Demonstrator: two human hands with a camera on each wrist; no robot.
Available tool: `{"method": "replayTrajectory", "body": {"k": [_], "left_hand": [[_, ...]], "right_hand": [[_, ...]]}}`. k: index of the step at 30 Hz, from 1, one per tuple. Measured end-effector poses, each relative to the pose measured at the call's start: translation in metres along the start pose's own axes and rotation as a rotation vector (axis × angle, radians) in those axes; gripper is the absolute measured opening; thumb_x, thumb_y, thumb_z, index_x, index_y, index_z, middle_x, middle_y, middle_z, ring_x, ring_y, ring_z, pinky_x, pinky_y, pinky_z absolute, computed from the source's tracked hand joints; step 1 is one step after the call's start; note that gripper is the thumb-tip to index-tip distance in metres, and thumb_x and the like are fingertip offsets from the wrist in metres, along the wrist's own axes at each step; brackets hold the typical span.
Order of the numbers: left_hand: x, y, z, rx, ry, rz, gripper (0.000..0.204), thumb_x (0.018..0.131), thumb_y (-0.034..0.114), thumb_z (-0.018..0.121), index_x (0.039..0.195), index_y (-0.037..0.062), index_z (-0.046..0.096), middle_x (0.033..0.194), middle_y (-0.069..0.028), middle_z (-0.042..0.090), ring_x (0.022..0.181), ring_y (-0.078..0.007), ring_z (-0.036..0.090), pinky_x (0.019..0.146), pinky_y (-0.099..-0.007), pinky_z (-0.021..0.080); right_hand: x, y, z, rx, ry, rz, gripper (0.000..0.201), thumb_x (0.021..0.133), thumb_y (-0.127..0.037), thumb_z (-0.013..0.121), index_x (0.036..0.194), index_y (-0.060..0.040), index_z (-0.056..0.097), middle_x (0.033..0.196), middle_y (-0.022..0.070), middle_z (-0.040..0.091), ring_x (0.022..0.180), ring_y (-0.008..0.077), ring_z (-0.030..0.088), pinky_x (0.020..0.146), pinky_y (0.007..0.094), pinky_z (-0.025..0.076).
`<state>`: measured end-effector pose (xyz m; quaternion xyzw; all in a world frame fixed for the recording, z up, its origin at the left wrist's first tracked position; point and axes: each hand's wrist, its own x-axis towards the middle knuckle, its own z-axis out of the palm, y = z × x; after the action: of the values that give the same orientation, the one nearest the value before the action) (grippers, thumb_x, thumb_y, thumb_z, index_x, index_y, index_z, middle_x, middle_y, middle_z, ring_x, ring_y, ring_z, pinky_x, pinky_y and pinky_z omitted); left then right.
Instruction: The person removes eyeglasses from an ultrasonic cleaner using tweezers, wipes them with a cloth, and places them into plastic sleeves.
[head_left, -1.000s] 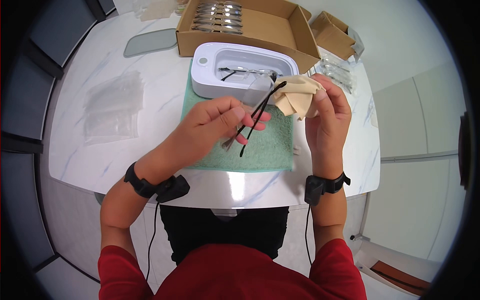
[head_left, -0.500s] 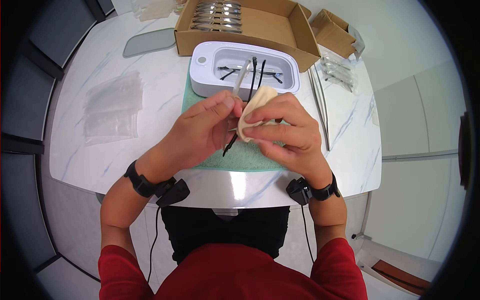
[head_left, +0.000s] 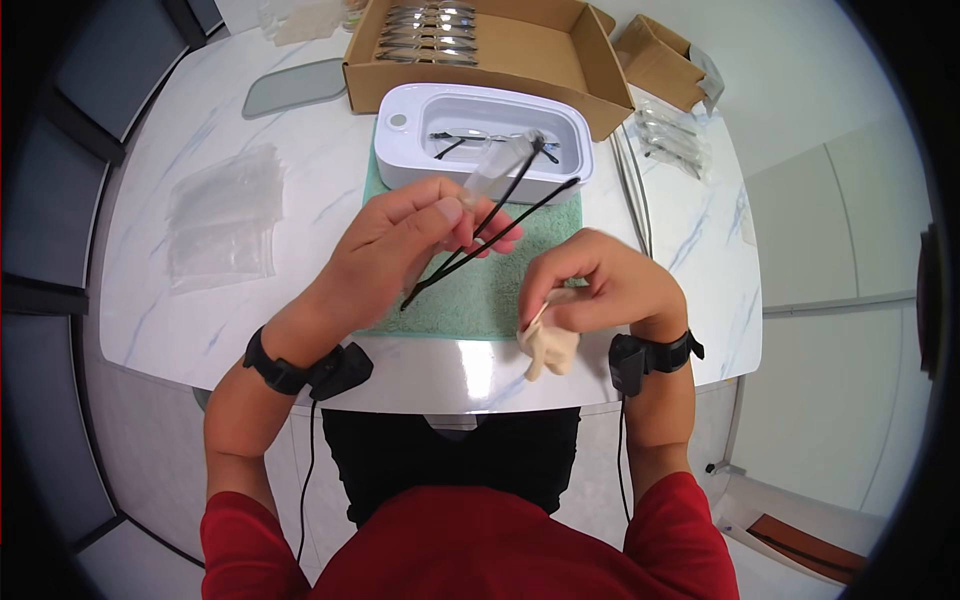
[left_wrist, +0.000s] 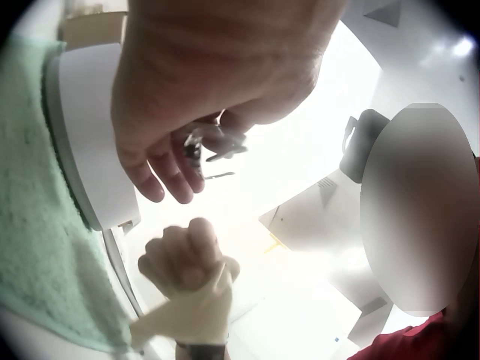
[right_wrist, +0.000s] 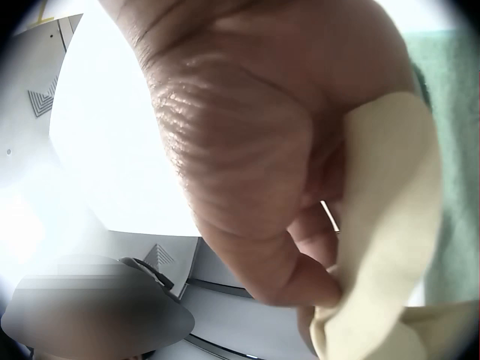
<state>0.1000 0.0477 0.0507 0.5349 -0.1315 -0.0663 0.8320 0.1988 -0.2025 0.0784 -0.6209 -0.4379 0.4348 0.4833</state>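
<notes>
In the head view my left hand [head_left: 405, 235] holds a pair of eyeglasses [head_left: 515, 215] between thumb and fingers. Its two thin dark temples point up and to the right, over the front of a white cleaner tub [head_left: 400, 165]. The lenses are partly hidden by the fingers. Lower and to the right, my right hand [head_left: 610, 285] pinches a crumpled beige cloth [head_left: 550, 345], which hangs from the fingertips apart from the eyeglasses. The right wrist view shows the cloth [right_wrist: 390, 195] gripped by thumb and fingers. Another pair of glasses [head_left: 470, 135] lies inside the tub.
A green towel [head_left: 480, 310] lies beneath the tub. Behind stands a cardboard box [head_left: 540, 50] with a row of glasses [head_left: 430, 40]. Clear plastic bags [head_left: 225, 220] lie at left, a grey lid [head_left: 290, 88] behind them, and bagged glasses [head_left: 672, 140] at right.
My right hand first came in with the cloth against the eyeglasses, then drew away toward the front right. The eyeglasses have turned in my left hand, their temples now slanting right.
</notes>
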Motion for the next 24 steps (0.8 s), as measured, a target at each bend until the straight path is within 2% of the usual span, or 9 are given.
{"method": "replayTrajectory", "body": {"k": [2, 5, 9, 10, 12, 13, 18, 22, 24], "left_hand": [[0.001, 0.006, -0.004, 0.155, -0.020, -0.032, 0.027, 0.108, 0.019, 0.041, 0.092, 0.0019, 0.055, 0.117, -0.0165, 0.063, 0.113, -0.0245, 0.062, 0.102, -0.0379, 0.047], [-0.001, 0.008, -0.001, 0.413, -0.018, -0.097, 0.025, 0.107, 0.017, 0.045, 0.097, -0.0007, 0.060, 0.106, -0.0099, 0.066, 0.099, -0.0188, 0.063, 0.089, -0.0333, 0.050], [-0.004, 0.011, -0.002, 0.724, -0.011, -0.168, 0.022, 0.106, 0.016, 0.050, 0.107, -0.0013, 0.064, 0.096, -0.0052, 0.067, 0.087, -0.0145, 0.062, 0.078, -0.0312, 0.051], [-0.004, 0.010, -0.002, 0.724, -0.016, -0.172, 0.022, 0.106, 0.016, 0.050, 0.107, -0.0013, 0.064, 0.096, -0.0052, 0.067, 0.087, -0.0145, 0.062, 0.078, -0.0312, 0.051], [-0.005, 0.007, -0.003, 0.987, 0.044, -0.074, 0.017, 0.103, 0.014, 0.053, 0.105, -0.0006, 0.063, 0.092, -0.0090, 0.067, 0.082, -0.0213, 0.065, 0.077, -0.0335, 0.051], [-0.005, 0.006, -0.004, 0.988, 0.036, -0.078, 0.017, 0.103, 0.014, 0.053, 0.105, -0.0006, 0.063, 0.092, -0.0090, 0.067, 0.082, -0.0213, 0.065, 0.077, -0.0335, 0.051], [-0.008, 0.000, -0.006, 1.304, -0.021, 0.020, 0.012, 0.097, 0.011, 0.060, 0.100, 0.0007, 0.062, 0.097, -0.0133, 0.066, 0.089, -0.0354, 0.063, 0.080, -0.0416, 0.051], [-0.009, -0.002, -0.005, 1.341, -0.043, 0.047, 0.011, 0.095, 0.011, 0.061, 0.099, 0.0011, 0.063, 0.099, -0.0116, 0.065, 0.093, -0.0332, 0.061, 0.083, -0.0420, 0.051], [-0.009, -0.003, -0.005, 1.393, -0.041, 0.089, 0.009, 0.094, 0.011, 0.063, 0.096, 0.0023, 0.063, 0.098, -0.0102, 0.064, 0.096, -0.0312, 0.059, 0.084, -0.0404, 0.051]], "right_hand": [[0.004, 0.005, 0.003, -0.024, -0.143, 0.116, 0.017, 0.084, 0.000, 0.069, 0.099, 0.0034, 0.074, 0.094, 0.0096, 0.075, 0.087, 0.0172, 0.069, 0.084, 0.0291, 0.053], [0.005, 0.005, 0.007, -0.053, -0.208, 0.120, 0.017, 0.084, 0.000, 0.069, 0.100, 0.0027, 0.075, 0.094, 0.0086, 0.075, 0.087, 0.0163, 0.069, 0.084, 0.0291, 0.053], [-0.003, -0.002, -0.004, -0.076, -0.164, 0.086, 0.018, 0.083, -0.001, 0.068, 0.099, 0.0014, 0.075, 0.090, 0.0065, 0.075, 0.083, 0.0128, 0.067, 0.076, 0.0263, 0.052], [-0.004, -0.001, -0.007, -0.142, -0.098, 0.151, 0.018, 0.082, -0.001, 0.066, 0.098, 0.0007, 0.076, 0.087, 0.0053, 0.074, 0.079, 0.0108, 0.065, 0.071, 0.0245, 0.050], [-0.004, 0.003, -0.011, -0.270, 0.000, 0.240, 0.020, 0.080, -0.003, 0.062, 0.094, -0.0008, 0.076, 0.077, 0.0000, 0.069, 0.066, 0.0053, 0.054, 0.059, 0.0213, 0.042], [-0.004, 0.006, -0.012, -0.264, 0.007, 0.239, 0.020, 0.080, -0.003, 0.062, 0.094, -0.0008, 0.076, 0.077, 0.0000, 0.069, 0.066, 0.0053, 0.054, 0.059, 0.0213, 0.042], [-0.003, 0.010, -0.016, -0.292, 0.205, 0.205, 0.016, 0.081, -0.004, 0.062, 0.091, -0.0002, 0.074, 0.073, -0.0047, 0.063, 0.065, 0.0040, 0.050, 0.058, 0.0216, 0.039], [-0.001, 0.009, -0.015, -0.309, 0.286, 0.230, 0.011, 0.082, -0.007, 0.067, 0.089, -0.0007, 0.073, 0.075, -0.0031, 0.065, 0.066, 0.0040, 0.052, 0.058, 0.0214, 0.040], [0.001, 0.012, -0.013, -0.382, 0.328, 0.198, 0.009, 0.082, -0.010, 0.074, 0.083, -0.0008, 0.072, 0.078, 0.0007, 0.069, 0.069, 0.0080, 0.056, 0.060, 0.0246, 0.042]]}}
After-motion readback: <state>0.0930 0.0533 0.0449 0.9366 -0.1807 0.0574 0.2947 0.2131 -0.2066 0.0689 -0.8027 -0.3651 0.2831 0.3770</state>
